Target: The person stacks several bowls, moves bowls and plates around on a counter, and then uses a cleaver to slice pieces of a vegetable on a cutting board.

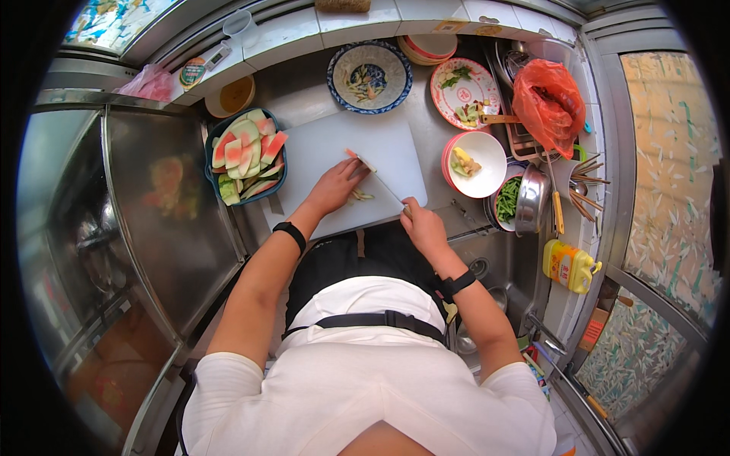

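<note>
My left hand (337,183) is curled over the white cutting board (379,134), fingertips pressing watermelon rind (350,153) that they largely hide. In my right hand (425,228) is the handle of a kitchen knife (389,188). Its blade slants across the board, close beside my left fingertips. A thin pale slice (369,165) lies along the blade near its tip. Several pale strips (361,195) rest on the board by my left palm. Left of the board, a dark blue plastic basin (210,178) holds a heap of watermelon rind pieces (245,151).
Behind the board stands a blue-rimmed bowl (336,94) with scraps. On the right are a patterned plate (447,105), a white bowl (485,178) with ginger, chopped green vegetables (507,200), a metal pot (533,199) and a red plastic bag (547,105). A sink (516,259) lies at front right.
</note>
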Action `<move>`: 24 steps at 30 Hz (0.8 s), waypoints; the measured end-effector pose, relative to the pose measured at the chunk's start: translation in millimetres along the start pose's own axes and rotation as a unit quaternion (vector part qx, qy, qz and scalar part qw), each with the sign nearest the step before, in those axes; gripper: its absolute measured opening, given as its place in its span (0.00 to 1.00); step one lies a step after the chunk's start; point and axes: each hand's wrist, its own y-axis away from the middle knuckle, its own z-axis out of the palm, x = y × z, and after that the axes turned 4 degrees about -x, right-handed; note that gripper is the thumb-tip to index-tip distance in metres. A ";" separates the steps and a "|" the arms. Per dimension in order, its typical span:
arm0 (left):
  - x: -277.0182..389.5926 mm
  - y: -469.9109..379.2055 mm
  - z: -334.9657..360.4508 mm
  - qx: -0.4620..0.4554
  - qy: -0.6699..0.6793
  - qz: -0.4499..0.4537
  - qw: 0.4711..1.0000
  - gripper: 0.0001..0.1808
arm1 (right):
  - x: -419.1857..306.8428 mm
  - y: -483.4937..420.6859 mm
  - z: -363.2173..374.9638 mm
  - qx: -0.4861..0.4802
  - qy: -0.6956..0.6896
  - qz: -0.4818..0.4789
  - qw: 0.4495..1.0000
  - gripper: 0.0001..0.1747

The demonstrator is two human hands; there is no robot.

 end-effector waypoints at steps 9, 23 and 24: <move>-1.4 -2.9 0.7 0.003 0.018 0.010 1.000 0.31 | 13.3 -42.5 17.9 0.026 -0.058 -0.041 0.997 0.15; -2.5 2.3 0.5 -0.027 0.040 -0.037 0.998 0.29 | 3.6 -17.5 11.8 -0.011 0.003 -0.003 1.000 0.14; -2.5 1.8 1.0 -0.013 0.038 -0.031 0.999 0.29 | 3.7 -23.7 16.5 -0.002 -0.011 -0.013 1.000 0.15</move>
